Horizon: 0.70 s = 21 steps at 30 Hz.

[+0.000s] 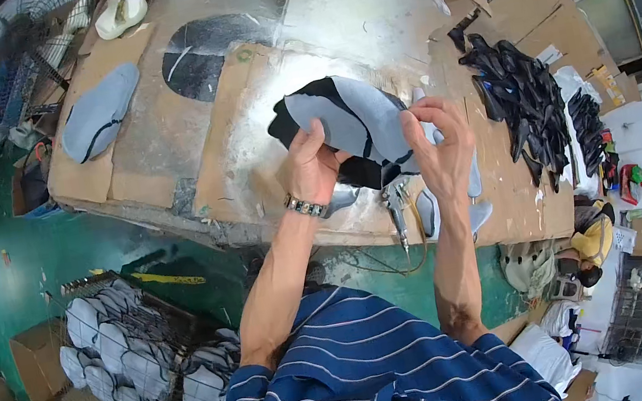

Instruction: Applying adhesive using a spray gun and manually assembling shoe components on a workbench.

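Above the work table, a grey-and-black shoe upper (377,117), soft and curved, hangs between my hands. My left hand (312,172) grips its near left side, thumb over the grey face and fingers underneath. At the right edge, the thumb and bent fingers of my right hand (447,145) are pinched together; whatever lies between the tips is too small to make out. Just below the upper, a metal spray gun (399,217) with a hose is at the table's near edge. More grey pieces (480,215) lie partly hidden behind my right forearm.
The cardboard-covered table (143,167) bears a grey sole-shaped piece (100,115) at left and a heap of black shoe pieces (522,100) at right. A pale shoe last (121,16) sits far left. Lower left stands a wire rack with grey pieces (121,356). Another person (594,238) is at right.
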### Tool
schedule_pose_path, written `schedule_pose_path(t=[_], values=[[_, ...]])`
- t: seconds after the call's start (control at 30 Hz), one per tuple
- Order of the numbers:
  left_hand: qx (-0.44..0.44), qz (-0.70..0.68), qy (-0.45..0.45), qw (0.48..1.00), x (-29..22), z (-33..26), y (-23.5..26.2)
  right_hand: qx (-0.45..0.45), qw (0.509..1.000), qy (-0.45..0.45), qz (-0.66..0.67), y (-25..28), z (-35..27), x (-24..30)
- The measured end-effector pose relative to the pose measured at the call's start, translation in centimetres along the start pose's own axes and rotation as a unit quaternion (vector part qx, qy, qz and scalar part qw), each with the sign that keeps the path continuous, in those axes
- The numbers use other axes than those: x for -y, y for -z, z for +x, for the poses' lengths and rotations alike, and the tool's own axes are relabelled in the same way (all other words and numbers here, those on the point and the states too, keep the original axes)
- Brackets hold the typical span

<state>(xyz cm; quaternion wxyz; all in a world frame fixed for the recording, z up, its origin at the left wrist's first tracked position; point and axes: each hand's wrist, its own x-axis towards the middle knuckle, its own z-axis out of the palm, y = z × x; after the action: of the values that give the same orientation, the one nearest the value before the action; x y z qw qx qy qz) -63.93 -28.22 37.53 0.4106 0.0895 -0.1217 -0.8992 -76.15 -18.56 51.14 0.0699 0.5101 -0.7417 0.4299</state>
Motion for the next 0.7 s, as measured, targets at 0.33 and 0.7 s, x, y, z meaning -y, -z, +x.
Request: schedule_pose_path(t=[0.33, 0.7], values=[[0.027, -0.033, 0.037, 0.998, 1.1, -0.1, -1.7, 0.104, 0.986, 0.067, -0.112, -0.4, -1.0, 0.6], [-0.012, 0.036, 0.014, 0.999, 2.9, 6.6, -5.3, 0.196, 0.765, -0.441, 0.426, 1.7, -8.8, -4.0]])
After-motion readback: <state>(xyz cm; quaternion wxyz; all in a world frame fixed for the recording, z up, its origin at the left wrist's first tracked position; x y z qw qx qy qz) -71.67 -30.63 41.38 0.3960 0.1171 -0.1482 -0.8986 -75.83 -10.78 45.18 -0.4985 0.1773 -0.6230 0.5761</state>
